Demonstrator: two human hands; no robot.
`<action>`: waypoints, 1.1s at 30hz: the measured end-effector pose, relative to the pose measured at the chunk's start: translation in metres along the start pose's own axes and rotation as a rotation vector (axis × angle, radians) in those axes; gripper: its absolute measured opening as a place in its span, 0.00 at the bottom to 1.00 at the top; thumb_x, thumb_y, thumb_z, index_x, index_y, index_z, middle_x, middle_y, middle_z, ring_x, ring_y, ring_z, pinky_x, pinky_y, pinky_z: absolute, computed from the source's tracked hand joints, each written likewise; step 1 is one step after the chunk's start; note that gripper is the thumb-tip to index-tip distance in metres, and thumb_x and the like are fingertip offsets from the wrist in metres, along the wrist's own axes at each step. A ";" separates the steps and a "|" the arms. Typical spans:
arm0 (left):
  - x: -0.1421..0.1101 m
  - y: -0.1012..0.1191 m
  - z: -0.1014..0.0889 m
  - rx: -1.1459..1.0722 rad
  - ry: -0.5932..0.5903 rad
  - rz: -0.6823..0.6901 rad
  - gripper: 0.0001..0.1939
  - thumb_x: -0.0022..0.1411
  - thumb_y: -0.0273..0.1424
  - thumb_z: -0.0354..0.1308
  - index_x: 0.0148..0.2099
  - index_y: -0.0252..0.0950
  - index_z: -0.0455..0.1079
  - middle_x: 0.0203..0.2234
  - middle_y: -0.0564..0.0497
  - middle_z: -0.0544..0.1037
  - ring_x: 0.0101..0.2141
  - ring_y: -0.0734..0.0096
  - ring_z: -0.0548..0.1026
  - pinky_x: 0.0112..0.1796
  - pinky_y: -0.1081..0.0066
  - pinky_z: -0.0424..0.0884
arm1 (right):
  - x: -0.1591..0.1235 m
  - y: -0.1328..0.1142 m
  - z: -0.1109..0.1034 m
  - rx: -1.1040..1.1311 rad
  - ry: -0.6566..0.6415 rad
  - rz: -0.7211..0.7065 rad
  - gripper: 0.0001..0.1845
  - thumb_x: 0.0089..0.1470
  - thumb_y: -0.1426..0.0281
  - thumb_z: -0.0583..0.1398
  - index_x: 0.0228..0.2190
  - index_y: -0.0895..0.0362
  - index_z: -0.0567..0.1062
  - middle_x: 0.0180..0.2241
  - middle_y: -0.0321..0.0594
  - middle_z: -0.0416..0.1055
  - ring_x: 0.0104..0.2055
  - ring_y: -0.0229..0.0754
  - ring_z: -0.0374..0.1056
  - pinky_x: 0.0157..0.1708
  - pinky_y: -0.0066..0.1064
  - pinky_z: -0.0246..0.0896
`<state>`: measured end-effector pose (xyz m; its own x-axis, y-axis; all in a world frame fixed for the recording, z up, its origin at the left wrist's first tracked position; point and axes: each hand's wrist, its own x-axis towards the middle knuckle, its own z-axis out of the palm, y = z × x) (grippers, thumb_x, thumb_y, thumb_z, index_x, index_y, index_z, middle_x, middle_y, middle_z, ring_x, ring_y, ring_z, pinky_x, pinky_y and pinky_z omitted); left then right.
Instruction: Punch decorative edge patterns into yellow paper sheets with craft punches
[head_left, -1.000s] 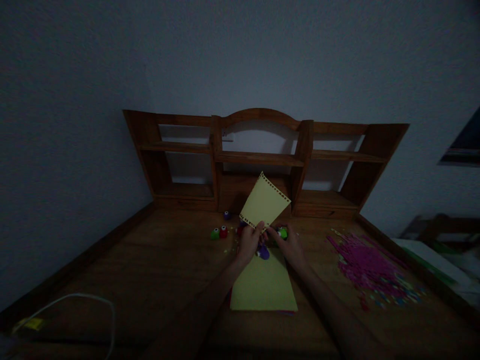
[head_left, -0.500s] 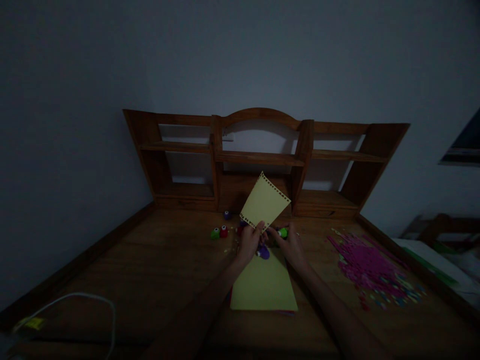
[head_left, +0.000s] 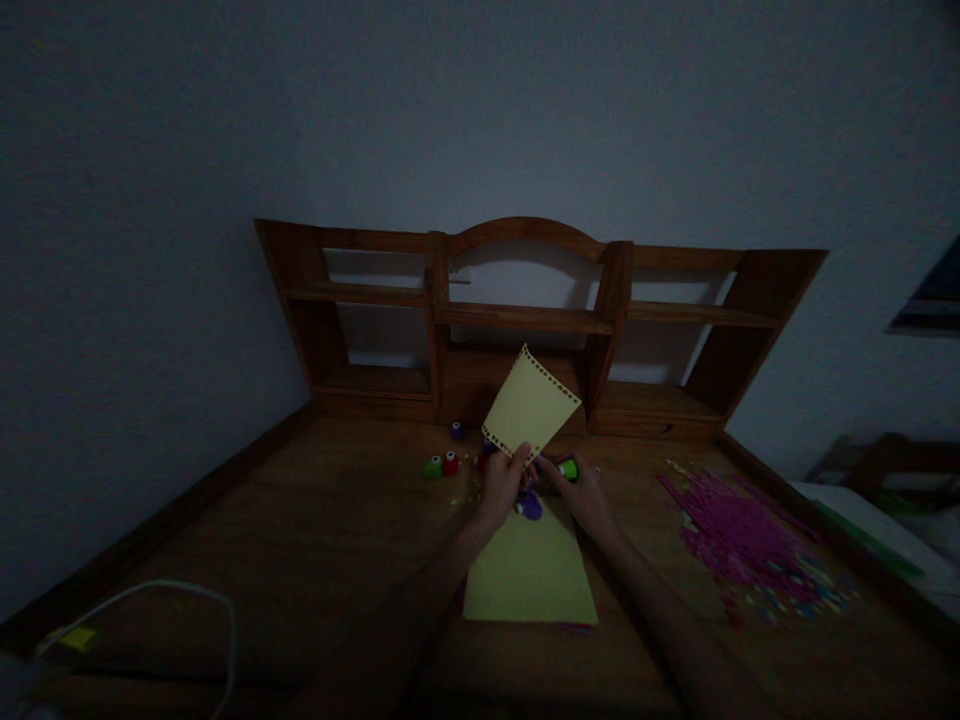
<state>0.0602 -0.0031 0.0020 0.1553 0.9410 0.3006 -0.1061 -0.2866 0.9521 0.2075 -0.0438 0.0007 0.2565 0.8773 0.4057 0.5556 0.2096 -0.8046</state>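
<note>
My left hand (head_left: pixel 504 487) pinches the lower corner of a yellow sheet of paper (head_left: pixel 531 405), which stands tilted up with small punched notches along two edges. My right hand (head_left: pixel 586 496) is closed around a small bright green paper punch (head_left: pixel 568 469) at the sheet's lower right corner. Where the punch meets the paper is hidden by the fingers. Beneath both hands, a purple punch (head_left: pixel 530 505) lies at the top of a stack of yellow paper (head_left: pixel 531 575).
Left of the hands sit a green punch (head_left: pixel 433 467), a red one (head_left: pixel 450 463) and a purple one (head_left: pixel 457 431). Pink paper strips and coloured scraps (head_left: pixel 739 530) spread at right. A wooden shelf unit (head_left: pixel 525 318) borders the desk's back; a white cable (head_left: pixel 180 588) curves at lower left.
The view has shifted very slightly. Both hands keep nearly the same pose, and the sheet and green punch have hardly moved.
</note>
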 end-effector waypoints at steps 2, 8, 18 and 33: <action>0.000 0.000 0.000 0.000 0.001 -0.002 0.29 0.61 0.53 0.52 0.21 0.34 0.67 0.14 0.51 0.69 0.15 0.75 0.65 0.19 0.74 0.59 | 0.000 0.001 0.001 -0.023 -0.012 0.000 0.26 0.50 0.43 0.60 0.32 0.55 0.74 0.29 0.42 0.77 0.30 0.47 0.72 0.30 0.34 0.62; 0.001 -0.004 -0.001 0.023 -0.001 0.017 0.29 0.63 0.52 0.52 0.21 0.34 0.66 0.14 0.51 0.68 0.16 0.74 0.66 0.20 0.74 0.60 | -0.002 -0.001 -0.001 -0.044 -0.044 -0.032 0.25 0.52 0.45 0.59 0.32 0.55 0.74 0.30 0.42 0.78 0.31 0.47 0.72 0.32 0.34 0.62; 0.001 -0.007 -0.001 0.011 0.008 0.017 0.29 0.63 0.52 0.51 0.21 0.33 0.67 0.14 0.51 0.69 0.16 0.74 0.66 0.21 0.74 0.61 | -0.002 -0.001 -0.001 -0.073 -0.002 -0.018 0.25 0.51 0.45 0.61 0.36 0.54 0.74 0.33 0.44 0.78 0.35 0.50 0.74 0.36 0.38 0.65; -0.001 -0.002 -0.002 -0.054 0.043 -0.056 0.30 0.61 0.55 0.52 0.22 0.34 0.67 0.15 0.50 0.70 0.16 0.74 0.66 0.20 0.74 0.60 | 0.001 0.005 -0.003 -0.122 0.055 0.033 0.24 0.52 0.44 0.60 0.34 0.53 0.70 0.28 0.40 0.75 0.31 0.49 0.72 0.31 0.35 0.62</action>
<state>0.0583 -0.0029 0.0000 0.1199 0.9624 0.2436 -0.1515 -0.2247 0.9626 0.2128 -0.0430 -0.0017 0.3173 0.8575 0.4051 0.6369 0.1238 -0.7610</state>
